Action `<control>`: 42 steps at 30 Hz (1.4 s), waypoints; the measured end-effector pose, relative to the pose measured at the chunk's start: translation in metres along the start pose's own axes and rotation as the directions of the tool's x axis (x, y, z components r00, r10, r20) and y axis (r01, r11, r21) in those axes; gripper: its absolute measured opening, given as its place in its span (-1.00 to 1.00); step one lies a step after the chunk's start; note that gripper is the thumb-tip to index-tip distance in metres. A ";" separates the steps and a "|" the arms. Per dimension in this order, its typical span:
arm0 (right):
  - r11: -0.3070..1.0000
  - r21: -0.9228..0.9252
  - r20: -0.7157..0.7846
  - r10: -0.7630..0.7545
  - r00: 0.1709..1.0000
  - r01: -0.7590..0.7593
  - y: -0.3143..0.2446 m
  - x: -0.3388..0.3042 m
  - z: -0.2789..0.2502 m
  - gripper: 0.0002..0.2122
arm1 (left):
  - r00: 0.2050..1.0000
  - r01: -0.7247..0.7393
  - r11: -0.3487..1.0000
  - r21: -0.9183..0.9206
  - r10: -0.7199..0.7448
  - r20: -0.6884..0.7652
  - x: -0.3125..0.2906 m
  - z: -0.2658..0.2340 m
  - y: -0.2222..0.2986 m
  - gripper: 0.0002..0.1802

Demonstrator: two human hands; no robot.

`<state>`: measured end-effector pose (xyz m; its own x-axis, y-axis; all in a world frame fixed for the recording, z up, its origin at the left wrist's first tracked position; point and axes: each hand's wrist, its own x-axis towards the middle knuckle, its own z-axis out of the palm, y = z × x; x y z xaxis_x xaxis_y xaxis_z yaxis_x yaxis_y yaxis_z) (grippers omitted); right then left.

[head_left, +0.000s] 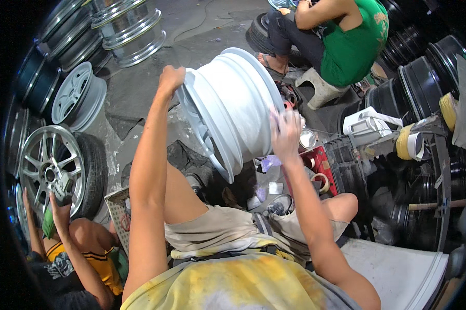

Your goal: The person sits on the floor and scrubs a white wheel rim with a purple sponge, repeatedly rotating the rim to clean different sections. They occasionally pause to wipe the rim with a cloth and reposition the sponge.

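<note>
A pale grey-white wheel rim (233, 106) is tilted up above my knees, its barrel facing right and its spoked face turned to the left. My left hand (172, 80) is closed over the upper edge of the spoked side. At the opposite edge, my right hand (286, 132) presses against the rim, blurred by motion. Its fingers are bent together around a small pinkish-lilac thing too smeared to name. Below that hand, a crumpled purple piece (270, 163) lies among small white scraps, near an open can (307, 138) and a roll of tape (320, 183).
A person in green (354, 41) sits ahead on a white stool (321, 88). Another person (83, 258) works at lower left beside a tyred wheel (52, 173). Stacked rims (129, 31) stand at far left, black rims (424, 82) at right. A white panel (393, 271) lies near right.
</note>
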<state>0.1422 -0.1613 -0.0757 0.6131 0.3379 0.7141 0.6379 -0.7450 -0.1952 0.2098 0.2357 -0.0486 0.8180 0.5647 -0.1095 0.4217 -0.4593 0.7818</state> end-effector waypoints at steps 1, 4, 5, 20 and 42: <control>0.999 -0.003 0.054 0.039 0.998 -0.039 -0.004 -0.033 -0.006 -0.73 | 0.999 0.037 0.998 0.040 -0.036 -0.028 0.007 -0.005 -0.004 -0.30; 0.999 -0.036 0.287 -0.007 0.958 0.018 0.000 -0.123 -0.037 -0.74 | 0.993 -0.074 0.881 0.466 0.110 -0.051 -0.015 -0.012 0.035 -0.30; 0.996 -0.016 0.321 0.085 0.943 -0.084 0.002 -0.144 -0.045 -0.76 | 0.981 -0.144 0.801 0.581 0.194 -0.025 -0.025 -0.013 0.051 -0.35; 0.806 -0.122 0.536 0.545 0.645 -0.580 0.072 -0.255 0.014 -0.60 | 0.004 -0.981 0.171 -0.091 0.485 0.874 -0.274 0.106 0.044 -0.33; 0.667 -0.244 0.592 0.677 0.437 -0.704 0.071 -0.295 0.057 -0.57 | 0.177 -0.856 0.464 -0.226 0.675 0.716 -0.272 0.092 0.033 -0.46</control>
<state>0.0334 -0.2810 -0.3389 0.9757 -0.0165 -0.2184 -0.1198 -0.8751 -0.4689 0.0373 0.0037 -0.0495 0.7093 -0.7015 0.0687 -0.5933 -0.5416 0.5955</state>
